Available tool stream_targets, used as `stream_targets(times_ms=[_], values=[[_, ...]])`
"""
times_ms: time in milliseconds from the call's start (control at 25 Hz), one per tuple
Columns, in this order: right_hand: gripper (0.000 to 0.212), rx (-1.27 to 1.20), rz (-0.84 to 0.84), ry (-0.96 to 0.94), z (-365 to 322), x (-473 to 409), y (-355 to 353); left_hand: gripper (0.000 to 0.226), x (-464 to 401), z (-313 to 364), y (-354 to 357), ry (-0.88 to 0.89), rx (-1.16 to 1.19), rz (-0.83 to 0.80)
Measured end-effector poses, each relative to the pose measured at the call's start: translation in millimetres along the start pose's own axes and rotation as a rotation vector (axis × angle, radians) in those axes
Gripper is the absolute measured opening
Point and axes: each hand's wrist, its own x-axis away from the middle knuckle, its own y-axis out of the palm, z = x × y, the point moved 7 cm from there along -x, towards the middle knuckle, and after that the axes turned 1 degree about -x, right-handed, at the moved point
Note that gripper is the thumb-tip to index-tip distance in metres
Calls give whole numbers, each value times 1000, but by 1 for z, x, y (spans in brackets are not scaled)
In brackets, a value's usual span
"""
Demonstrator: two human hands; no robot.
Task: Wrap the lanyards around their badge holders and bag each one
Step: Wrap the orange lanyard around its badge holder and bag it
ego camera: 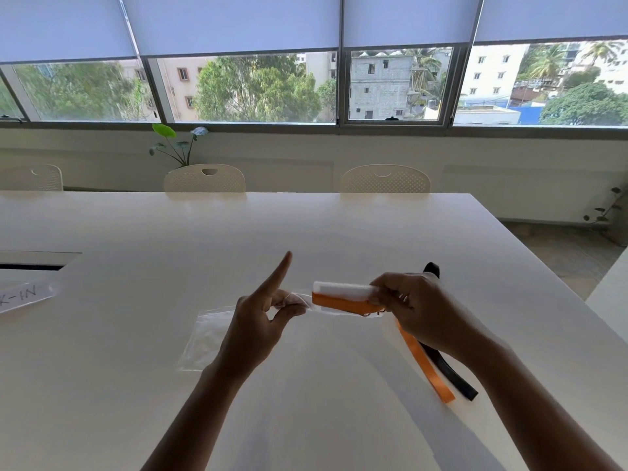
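My right hand grips one end of a white badge holder with an orange lanyard wound along it, held above the white table. The lanyard's loose orange tail hangs down to the table. My left hand pinches the mouth of a clear plastic bag between thumb and fingers, index finger pointing up. The holder's free end sits at the bag's mouth. A black lanyard lies on the table under my right forearm, its far end showing behind the hand.
A clear sleeve with a handwritten paper label lies at the left edge, next to a dark cable slot in the table. White chairs stand along the far side. The table's right edge drops to the floor.
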Motion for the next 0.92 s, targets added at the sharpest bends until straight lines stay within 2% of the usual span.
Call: stream_targets(times_ms=[400,720,920], values=[[16,260,-122,-233,-38,-19,-4,90,4,11,9,32,-41,-48],[19,212,-175,-262,-54,-27,11,90,11,26,16,86,-48,-48],[13,168,-94,-299,-73,-25,11,87,16,37,20,83,-9,20]])
